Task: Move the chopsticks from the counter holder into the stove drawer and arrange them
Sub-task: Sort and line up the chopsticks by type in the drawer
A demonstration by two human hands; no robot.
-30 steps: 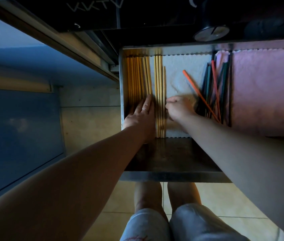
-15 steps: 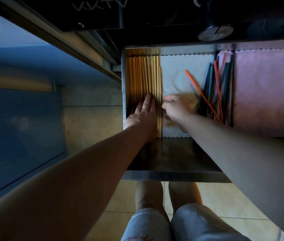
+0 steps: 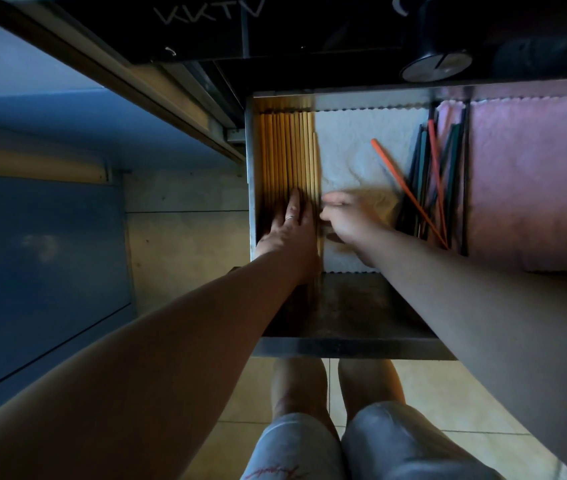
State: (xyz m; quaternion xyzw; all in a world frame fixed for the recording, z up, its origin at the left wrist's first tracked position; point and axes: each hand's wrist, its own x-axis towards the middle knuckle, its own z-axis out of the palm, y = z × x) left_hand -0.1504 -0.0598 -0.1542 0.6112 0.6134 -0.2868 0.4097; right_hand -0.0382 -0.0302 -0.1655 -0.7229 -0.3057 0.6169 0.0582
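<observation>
Dim, bluish | warm glow along drawer (image 3: 344, 348) left wall | black shadow above | edges bent wide-angle | right hand (image 3: 348, 221) slightly blurred

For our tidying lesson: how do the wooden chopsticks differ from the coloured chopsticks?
The wooden chopsticks lie in a neat parallel row; the coloured chopsticks lie loose and crossed. The left hand rests on the wooden chopsticks; no hand holds the coloured chopsticks. Both lie in the drawer.

L hand (image 3: 289, 227) flat, fingers straight; R hand (image 3: 348, 223) just beside, fingers curled
</observation>
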